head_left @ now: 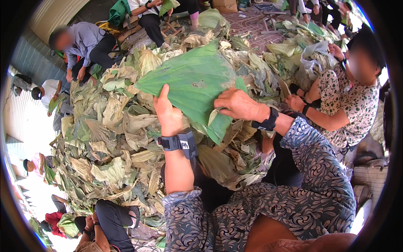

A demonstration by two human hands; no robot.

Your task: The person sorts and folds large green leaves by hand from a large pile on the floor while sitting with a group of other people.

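A large green lotus leaf (193, 75), fan-shaped with fine veins and a brownish patch along its far right edge, is spread out in front of me. My left hand (169, 110) grips its near left edge, thumb on top and the other fingers hidden beneath. On the near right side, my right hand (241, 104) has curled fingers pinching the leaf's edge, where a small pale folded piece shows by the fingertips. Below and around both hands lies a big heap of dry, crumpled leaves (111, 138), mostly tan with some green.
Several people sit around the heap: one in a patterned outfit (348, 96) close on the right, one in a grey shirt (88, 42) at the far left. A clear plastic bag (315, 56) lies at the right. Cardboard boxes (225, 5) and a low stool (268, 21) stand at the back.
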